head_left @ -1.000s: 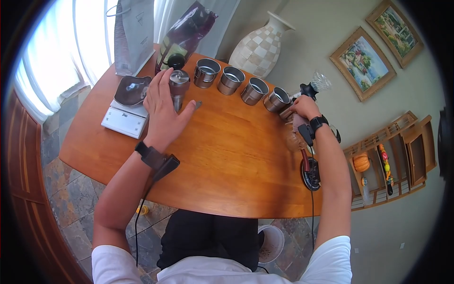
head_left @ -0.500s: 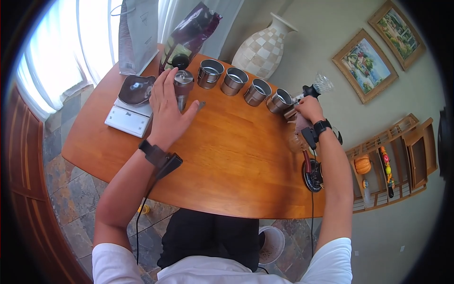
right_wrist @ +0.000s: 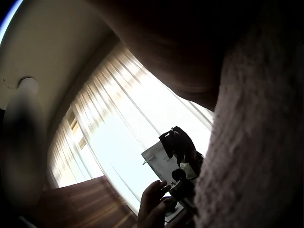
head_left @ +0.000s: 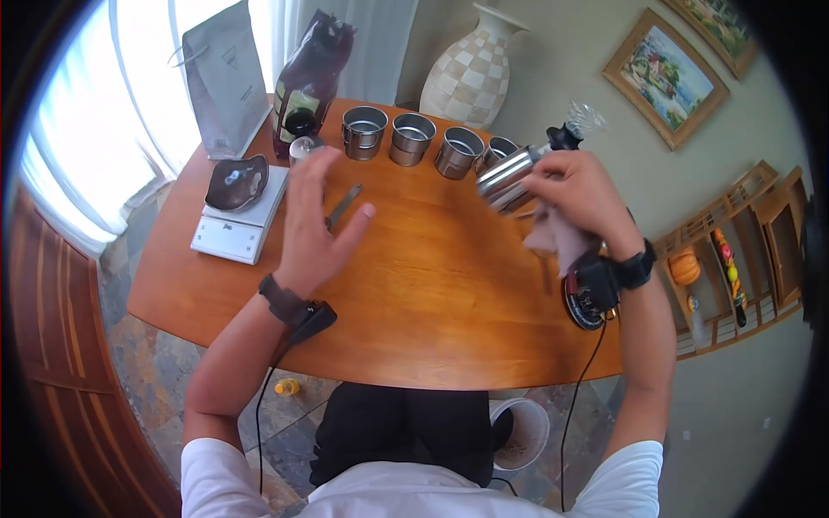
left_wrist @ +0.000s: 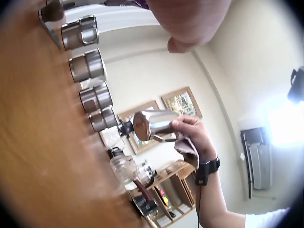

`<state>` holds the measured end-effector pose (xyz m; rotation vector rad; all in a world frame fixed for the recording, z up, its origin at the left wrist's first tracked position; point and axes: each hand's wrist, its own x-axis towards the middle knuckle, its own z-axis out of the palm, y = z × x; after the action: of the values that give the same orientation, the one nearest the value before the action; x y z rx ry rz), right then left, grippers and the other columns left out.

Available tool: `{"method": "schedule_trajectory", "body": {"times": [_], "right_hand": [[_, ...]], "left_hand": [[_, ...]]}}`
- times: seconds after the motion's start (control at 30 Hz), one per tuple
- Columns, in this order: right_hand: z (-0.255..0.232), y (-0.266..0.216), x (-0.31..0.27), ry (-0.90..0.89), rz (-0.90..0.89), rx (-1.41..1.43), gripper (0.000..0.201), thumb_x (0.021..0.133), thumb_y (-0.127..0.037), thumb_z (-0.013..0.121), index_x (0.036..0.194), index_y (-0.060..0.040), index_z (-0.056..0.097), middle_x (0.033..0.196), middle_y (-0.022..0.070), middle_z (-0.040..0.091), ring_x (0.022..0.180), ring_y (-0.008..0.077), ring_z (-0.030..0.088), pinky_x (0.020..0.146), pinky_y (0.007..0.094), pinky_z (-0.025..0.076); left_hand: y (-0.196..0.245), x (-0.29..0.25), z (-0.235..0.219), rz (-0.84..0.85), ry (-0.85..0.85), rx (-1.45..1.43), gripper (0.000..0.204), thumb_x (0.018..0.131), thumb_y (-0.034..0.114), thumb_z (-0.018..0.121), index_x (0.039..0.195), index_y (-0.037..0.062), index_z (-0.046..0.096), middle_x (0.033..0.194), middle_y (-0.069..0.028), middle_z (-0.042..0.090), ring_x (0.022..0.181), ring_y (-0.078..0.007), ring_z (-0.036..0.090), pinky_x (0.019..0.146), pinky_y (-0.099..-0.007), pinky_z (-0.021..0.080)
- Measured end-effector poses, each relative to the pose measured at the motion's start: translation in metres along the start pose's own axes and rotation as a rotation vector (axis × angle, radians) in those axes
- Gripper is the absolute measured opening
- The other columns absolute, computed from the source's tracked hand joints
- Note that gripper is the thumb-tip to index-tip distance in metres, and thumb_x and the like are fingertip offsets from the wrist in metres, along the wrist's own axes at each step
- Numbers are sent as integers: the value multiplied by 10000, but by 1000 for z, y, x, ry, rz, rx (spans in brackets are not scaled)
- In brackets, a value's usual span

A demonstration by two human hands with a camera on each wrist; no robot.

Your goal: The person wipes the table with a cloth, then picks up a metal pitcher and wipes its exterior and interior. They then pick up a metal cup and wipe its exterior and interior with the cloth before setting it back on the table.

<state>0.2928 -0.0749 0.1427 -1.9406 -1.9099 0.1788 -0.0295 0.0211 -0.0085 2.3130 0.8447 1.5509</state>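
Observation:
My right hand point(head_left: 577, 194) holds a shiny steel pitcher point(left_wrist: 159, 122) by its top end, with the base held off the table. A pinkish-grey cloth point(head_left: 561, 240) hangs from the same hand, below the palm. My left hand point(head_left: 313, 220) is spread over the left part of the table, thumb apart from the fingers and nothing in its grasp. Just beyond its fingertips shows the round metal top of a hand grinder point(head_left: 302, 149), the rest hidden behind the hand. The grinder's crank handle point(head_left: 345, 205) sticks out to the right of the fingers.
Several steel cups point(head_left: 413, 138) stand in a row along the back edge. A white scale point(head_left: 226, 233) with a dark dish point(head_left: 237, 183) sits left, before a grey bag point(head_left: 226, 82) and a purple bag point(head_left: 315, 78). A glass vessel point(left_wrist: 124, 168) stands at the right.
My right hand has lifted the steel pitcher up from beside the cups, towards me, with the cloth. The left hand stays near the grinder, its fingers still spread.

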Motion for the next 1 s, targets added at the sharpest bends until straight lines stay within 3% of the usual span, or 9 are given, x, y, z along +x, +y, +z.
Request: {"method": "schedule_trajectory", "body": {"times": [0.2, 0.4, 0.53, 0.6, 0.67, 0.73, 0.8, 0.87, 1.0], "right_hand": [[93, -46, -35, -7, -396, 339, 200, 834, -220, 726, 836, -20, 717, 801, 153, 670, 774, 347, 663, 681, 429, 514], [120, -35, -37, 82, -284, 515, 219, 835, -234, 728, 797, -18, 725, 808, 166, 685, 754, 351, 668, 678, 425, 517], [136, -14, -33, 27, -208, 722, 251, 905, -249, 720, 819, -14, 734, 800, 138, 718, 729, 266, 694, 673, 366, 523], [147, 1, -26, 48, -144, 873, 272, 940, -265, 703, 854, -7, 727, 804, 109, 717, 732, 221, 690, 675, 348, 529], [153, 17, -22, 65, -78, 1022, 295, 975, -280, 686, 889, -1, 720, 807, 79, 715, 734, 177, 686, 677, 330, 534], [162, 35, -20, 29, 285, 1518, 344, 1034, -345, 631, 987, -7, 675, 850, 37, 705, 793, 139, 694, 669, 301, 565], [174, 48, -19, 61, 355, 1572, 326, 1046, -335, 601, 1061, -10, 621, 927, 94, 696, 820, 177, 703, 677, 348, 598], [179, 55, -17, 142, 511, 1816, 277, 1057, -283, 564, 1081, -10, 601, 961, 92, 676, 834, 187, 684, 754, 349, 565], [175, 54, -18, 245, 451, 1915, 287, 1068, -297, 532, 1158, -28, 572, 1069, 105, 653, 966, 197, 670, 826, 357, 558]], "left_hand": [[15, 7, 33, -400, -570, -801, 551, 1025, 185, 614, 1501, 28, 386, 1431, -126, 521, 1319, -192, 512, 1077, -339, 436], [11, 18, 38, -371, -801, -808, 633, 966, 284, 725, 1454, 3, 435, 1330, -84, 560, 1259, -165, 523, 1107, -339, 399], [-2, 9, 52, -592, -860, -943, 645, 921, 286, 772, 1421, 4, 477, 1295, -54, 567, 1221, -147, 526, 1093, -314, 392], [-12, 4, 59, -526, -850, -826, 637, 972, 439, 674, 1422, 24, 497, 1260, -62, 614, 1166, -163, 592, 1021, -330, 469], [-12, 5, 63, -739, -750, -934, 560, 1016, 441, 609, 1392, 35, 523, 1206, -91, 650, 1105, -194, 640, 939, -360, 542], [-7, 5, 70, -847, -637, -1079, 557, 1027, 469, 574, 1387, 45, 531, 1200, -110, 653, 1094, -217, 648, 920, -370, 557], [-2, 7, 75, -1044, -371, -1359, 565, 1047, 524, 505, 1376, 67, 546, 1189, -149, 660, 1073, -263, 662, 882, -390, 586], [0, 7, 75, -1029, -396, -1445, 566, 1050, 537, 492, 1380, 80, 544, 1199, -160, 655, 1087, -279, 660, 908, -415, 580], [12, -7, 80, -1022, -371, -1467, 579, 1057, 550, 462, 1391, 81, 531, 1221, -162, 647, 1110, -286, 652, 927, -437, 570]]}}
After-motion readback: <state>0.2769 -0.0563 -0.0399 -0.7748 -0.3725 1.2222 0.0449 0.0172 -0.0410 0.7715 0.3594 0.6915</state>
